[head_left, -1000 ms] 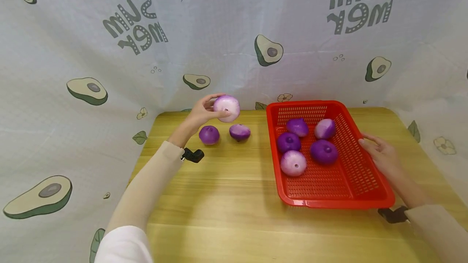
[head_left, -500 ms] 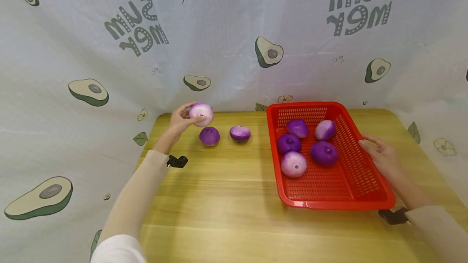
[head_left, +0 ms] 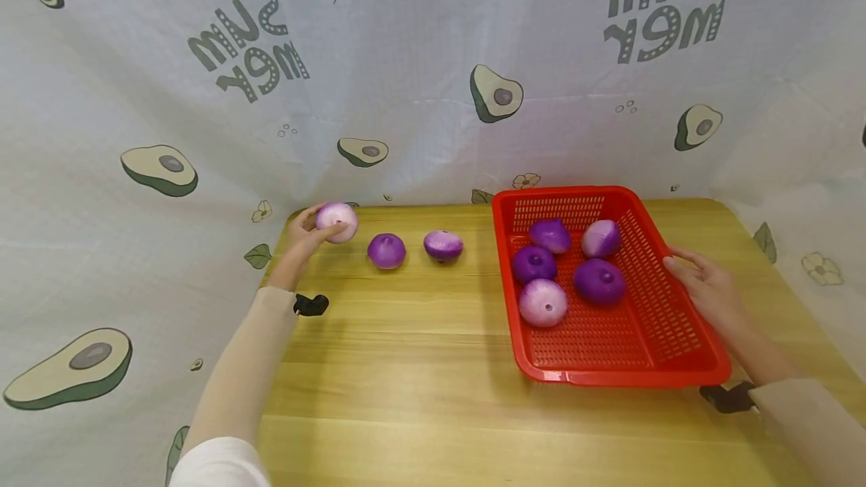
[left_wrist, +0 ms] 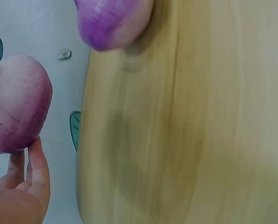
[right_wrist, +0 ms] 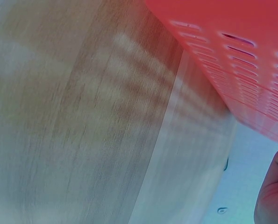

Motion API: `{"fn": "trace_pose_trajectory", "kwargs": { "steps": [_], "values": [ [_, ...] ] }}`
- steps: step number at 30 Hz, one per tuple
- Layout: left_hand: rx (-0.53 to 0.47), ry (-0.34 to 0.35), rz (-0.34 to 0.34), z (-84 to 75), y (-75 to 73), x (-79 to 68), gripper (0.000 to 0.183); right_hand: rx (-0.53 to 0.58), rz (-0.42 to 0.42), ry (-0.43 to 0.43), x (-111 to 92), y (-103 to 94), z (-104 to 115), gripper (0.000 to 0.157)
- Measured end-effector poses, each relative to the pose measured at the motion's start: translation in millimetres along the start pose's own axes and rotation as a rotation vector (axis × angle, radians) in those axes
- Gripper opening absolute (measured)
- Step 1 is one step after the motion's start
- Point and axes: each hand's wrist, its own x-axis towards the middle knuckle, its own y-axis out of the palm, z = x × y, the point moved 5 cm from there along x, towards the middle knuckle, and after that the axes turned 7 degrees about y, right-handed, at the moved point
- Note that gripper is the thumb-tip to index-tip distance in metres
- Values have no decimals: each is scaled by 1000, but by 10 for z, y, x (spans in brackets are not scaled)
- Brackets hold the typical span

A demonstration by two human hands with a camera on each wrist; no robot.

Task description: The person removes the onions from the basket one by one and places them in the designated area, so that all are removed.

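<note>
In my left hand (head_left: 304, 239) I hold a pale purple-and-white onion (head_left: 336, 222) over the back left corner of the wooden table (head_left: 406, 352). The left wrist view shows the fingers curled against the underside of this onion (left_wrist: 19, 105). To its right, a darker purple onion (head_left: 386, 251) and a streaked, flatter onion (head_left: 443, 246) sit side by side on the table. My right hand (head_left: 707, 291) grips the right rim of a red plastic basket (head_left: 622, 378), its thumb over the edge. In the right wrist view only part of that hand (right_wrist: 274, 191) appears, beside the basket wall (right_wrist: 251, 70).
Several onions lie in the left and back part of the basket, among them a dark purple onion (head_left: 599, 282) and a pale onion (head_left: 543, 303). Behind the table hangs a white cloth (head_left: 406, 58) printed with avocados. Black wrist cameras (head_left: 311, 305) sit at both cuffs.
My left hand has carried the pale onion leftward and a little down, from above the two table onions to the table's back left corner. The right hand and basket have stayed put.
</note>
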Motion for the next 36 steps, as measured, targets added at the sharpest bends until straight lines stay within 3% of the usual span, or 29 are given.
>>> {"fn": "trace_pose_trajectory", "kwargs": {
  "steps": [7, 20, 28, 36],
  "values": [
    [-39, -61, -90, 177, -159, 18, 76, 11, 3, -11, 7, -7, 14, 30],
    [-43, -98, -192, 401, -321, -21, 74, -30, -8, -14, 4, -21, 20, 31],
    [38, -104, -219, 493, -401, -79, 75, -27, -9, -15, -6, -9, -5, 30],
    [94, -117, -198, 577, -444, -72, 75, 13, 2, -14, -10, -2, -1, 27]
  ]
}}
